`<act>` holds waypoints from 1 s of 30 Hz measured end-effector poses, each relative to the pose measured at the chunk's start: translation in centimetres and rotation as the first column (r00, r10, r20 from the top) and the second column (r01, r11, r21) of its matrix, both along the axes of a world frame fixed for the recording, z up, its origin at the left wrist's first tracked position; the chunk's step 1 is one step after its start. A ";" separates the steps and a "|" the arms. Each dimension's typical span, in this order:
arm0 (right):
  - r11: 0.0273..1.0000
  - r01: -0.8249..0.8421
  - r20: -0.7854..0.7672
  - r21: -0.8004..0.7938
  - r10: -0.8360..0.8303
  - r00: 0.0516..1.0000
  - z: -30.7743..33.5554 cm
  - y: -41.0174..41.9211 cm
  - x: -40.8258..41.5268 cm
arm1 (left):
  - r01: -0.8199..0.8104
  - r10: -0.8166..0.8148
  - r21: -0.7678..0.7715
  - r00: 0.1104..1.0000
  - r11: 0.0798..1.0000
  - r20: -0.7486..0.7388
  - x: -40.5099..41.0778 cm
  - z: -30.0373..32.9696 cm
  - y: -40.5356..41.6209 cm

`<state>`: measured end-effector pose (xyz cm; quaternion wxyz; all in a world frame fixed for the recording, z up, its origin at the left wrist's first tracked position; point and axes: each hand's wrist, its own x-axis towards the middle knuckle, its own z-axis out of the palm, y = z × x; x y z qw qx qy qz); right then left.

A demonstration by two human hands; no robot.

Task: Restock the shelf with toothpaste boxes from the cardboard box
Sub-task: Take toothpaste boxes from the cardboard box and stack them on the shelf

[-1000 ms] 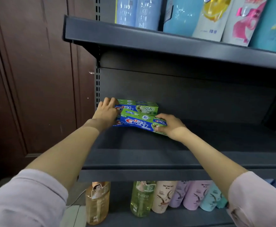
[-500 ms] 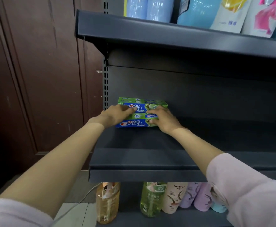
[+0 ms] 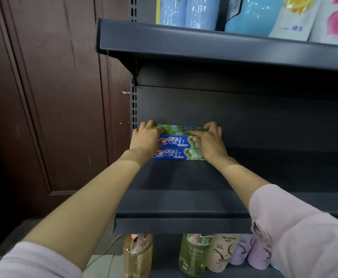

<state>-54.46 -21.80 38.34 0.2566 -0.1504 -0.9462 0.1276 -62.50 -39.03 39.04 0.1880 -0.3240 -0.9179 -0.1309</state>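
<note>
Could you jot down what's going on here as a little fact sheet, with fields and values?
setting: dark grey metal shelf beside a brown wooden door
stock placed: two green-and-blue Crest toothpaste boxes, stacked at the shelf's back left corner
left hand: fingers curled over the stack's left end
right hand: fingers curled over the stack's right end
shelf above: blue and white refill pouches
shelf below: amber, green and lilac plastic bottles
cardboard box: not in view
</note>
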 end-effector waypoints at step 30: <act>0.834 0.527 0.197 -0.165 -0.495 0.846 -11.1 8.1 37.0 | 0.536 -0.568 0.191 0.759 0.823 0.319 32.5 -9.5 17.5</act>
